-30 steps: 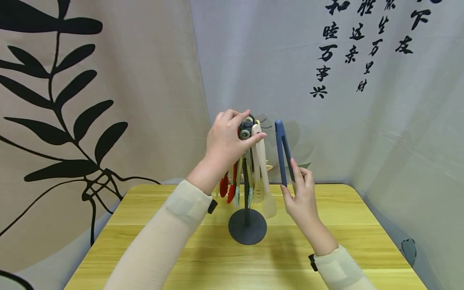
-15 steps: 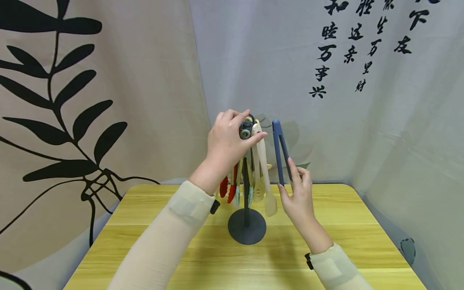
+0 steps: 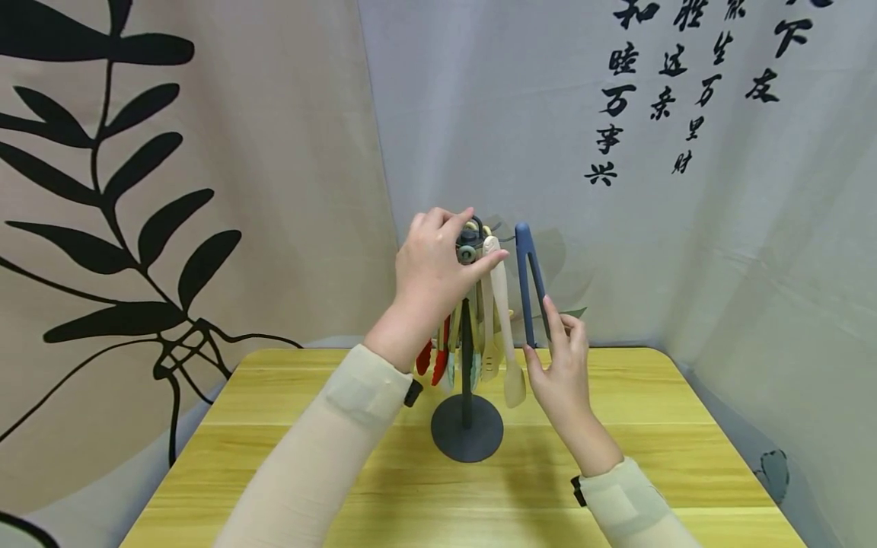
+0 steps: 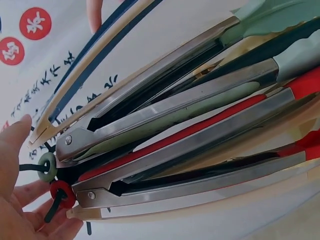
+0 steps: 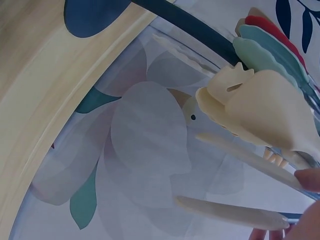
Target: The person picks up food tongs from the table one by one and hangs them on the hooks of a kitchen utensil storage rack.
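Note:
A dark utensil rack stands upright with several hanging tongs and spatulas. My left hand holds its top, thumb stretched across the front. In the left wrist view, fingers reach behind a green ring and a red ring on metal-armed tongs. To the right of the rack, my right hand pinches blue tongs by their lower arms, hinge end up. Their pale tips point down in the right wrist view. A cream spatula hangs nearest to them.
The rack stands on a wooden table. A cloth backdrop with printed leaves and characters hangs right behind it. Red-tipped tongs hang at the rack's left side, partly behind my left wrist.
The hanging utensils have shifted slightly to the right around the pole, my left hand moving a little with them. My right hand and the blue tongs have come slightly left, closer to the rack.

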`<action>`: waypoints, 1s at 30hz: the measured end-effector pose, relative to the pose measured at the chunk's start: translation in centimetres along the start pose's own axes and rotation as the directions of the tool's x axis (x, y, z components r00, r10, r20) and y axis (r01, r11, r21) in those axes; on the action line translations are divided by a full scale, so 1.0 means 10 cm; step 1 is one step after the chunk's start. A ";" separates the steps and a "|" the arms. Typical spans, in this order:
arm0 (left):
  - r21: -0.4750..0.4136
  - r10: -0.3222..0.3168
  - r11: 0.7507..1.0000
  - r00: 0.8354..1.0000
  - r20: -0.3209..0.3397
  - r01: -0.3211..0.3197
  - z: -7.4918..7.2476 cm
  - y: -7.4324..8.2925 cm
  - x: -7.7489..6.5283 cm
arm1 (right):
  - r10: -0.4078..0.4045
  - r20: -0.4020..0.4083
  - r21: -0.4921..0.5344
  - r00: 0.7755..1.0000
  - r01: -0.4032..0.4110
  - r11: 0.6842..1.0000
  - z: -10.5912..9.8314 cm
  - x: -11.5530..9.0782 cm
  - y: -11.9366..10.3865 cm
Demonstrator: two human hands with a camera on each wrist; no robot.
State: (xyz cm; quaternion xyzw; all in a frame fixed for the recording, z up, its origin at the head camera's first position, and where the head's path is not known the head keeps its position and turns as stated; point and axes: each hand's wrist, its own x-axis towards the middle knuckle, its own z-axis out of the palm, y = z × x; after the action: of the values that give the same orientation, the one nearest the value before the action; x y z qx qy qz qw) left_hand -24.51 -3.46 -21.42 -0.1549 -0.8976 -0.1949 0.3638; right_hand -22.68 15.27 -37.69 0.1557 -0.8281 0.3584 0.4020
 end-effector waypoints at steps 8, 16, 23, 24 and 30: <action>0.007 -0.007 1.000 1.000 -0.012 0.007 0.03 0.00 -0.01 | 0.009 -0.009 -0.012 1.000 -0.009 1.000 0.02 -0.01 0.01; 0.001 -0.015 1.000 1.000 -0.017 0.015 0.05 0.01 0.00 | -0.016 -0.027 -0.025 1.000 0.016 1.000 0.06 -0.01 0.03; 0.009 -0.022 1.000 1.000 -0.007 0.022 0.05 0.01 0.00 | -0.022 -0.033 -0.037 0.999 0.021 0.999 0.09 -0.01 0.05; 0.010 -0.022 1.000 1.000 -0.005 0.022 0.05 0.02 0.00 | -0.024 -0.035 -0.039 0.999 0.023 0.999 0.09 -0.01 0.05; 0.010 -0.020 1.000 1.000 -0.006 0.020 0.05 0.02 0.01 | -0.042 -0.047 -0.057 0.998 0.039 0.998 0.10 0.00 0.07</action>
State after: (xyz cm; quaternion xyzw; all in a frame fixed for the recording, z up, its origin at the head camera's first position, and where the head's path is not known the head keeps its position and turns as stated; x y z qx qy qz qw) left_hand -24.79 -3.04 -21.63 -0.1435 -0.8990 -0.1946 0.3652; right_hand -23.59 15.00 -38.42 0.1525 -0.8246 0.3302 0.4333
